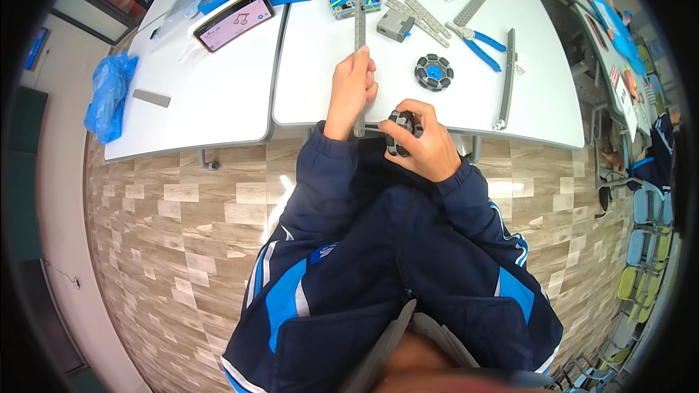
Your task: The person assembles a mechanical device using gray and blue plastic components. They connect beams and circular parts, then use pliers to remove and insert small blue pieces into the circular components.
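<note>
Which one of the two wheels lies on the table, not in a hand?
The flat wheel, left of the blue pliers; its blue hub faces up. The other wheel is in the right hand.

the camera sits on my head, on the left side, above and behind my hands, and looks steeply down and forward past them. my left hand [352, 87] and right hand [429, 145] fall above the middle, fairly near the lens. below them my jacket [386, 247] comes closer, and my collar [378, 349] is closest. beyond my hands the view runs over the white table [313, 65]; its wide fisheye takes in wall [69, 124] far left of them and chairs [633, 284] far right.
</note>
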The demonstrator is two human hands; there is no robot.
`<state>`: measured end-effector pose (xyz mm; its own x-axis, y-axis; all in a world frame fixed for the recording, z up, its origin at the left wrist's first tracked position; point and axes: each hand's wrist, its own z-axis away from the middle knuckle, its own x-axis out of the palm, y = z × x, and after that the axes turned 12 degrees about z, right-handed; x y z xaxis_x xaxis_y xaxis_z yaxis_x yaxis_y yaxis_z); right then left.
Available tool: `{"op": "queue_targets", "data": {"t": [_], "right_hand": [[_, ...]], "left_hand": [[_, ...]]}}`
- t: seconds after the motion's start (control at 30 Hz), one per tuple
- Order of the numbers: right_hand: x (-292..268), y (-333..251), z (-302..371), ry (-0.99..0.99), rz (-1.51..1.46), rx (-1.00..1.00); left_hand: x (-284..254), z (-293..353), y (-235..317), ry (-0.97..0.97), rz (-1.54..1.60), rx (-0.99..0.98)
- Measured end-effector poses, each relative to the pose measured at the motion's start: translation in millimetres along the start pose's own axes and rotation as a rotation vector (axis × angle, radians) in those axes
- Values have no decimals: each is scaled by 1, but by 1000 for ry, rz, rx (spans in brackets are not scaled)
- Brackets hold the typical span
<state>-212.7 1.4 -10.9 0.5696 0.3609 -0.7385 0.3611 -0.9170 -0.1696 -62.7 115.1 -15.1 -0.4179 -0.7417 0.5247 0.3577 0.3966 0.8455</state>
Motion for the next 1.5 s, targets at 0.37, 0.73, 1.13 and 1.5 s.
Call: {"op": "queue_targets", "data": {"t": [0.37,0.73,1.13,1.5], "right_hand": [[-42,-6,2,106,-219,632],[-5,93,-27,157,371,676],[5,108,-22,19,635,618],[45,-47,-64,-185,242,-139]], "left_hand": [[-20,-17,15,-11,-72,-9],[-35,-14,29,-182,0,-26],[-80,-13,41,13,-360,304],[-99,81,46,554,-820,1117]]}}
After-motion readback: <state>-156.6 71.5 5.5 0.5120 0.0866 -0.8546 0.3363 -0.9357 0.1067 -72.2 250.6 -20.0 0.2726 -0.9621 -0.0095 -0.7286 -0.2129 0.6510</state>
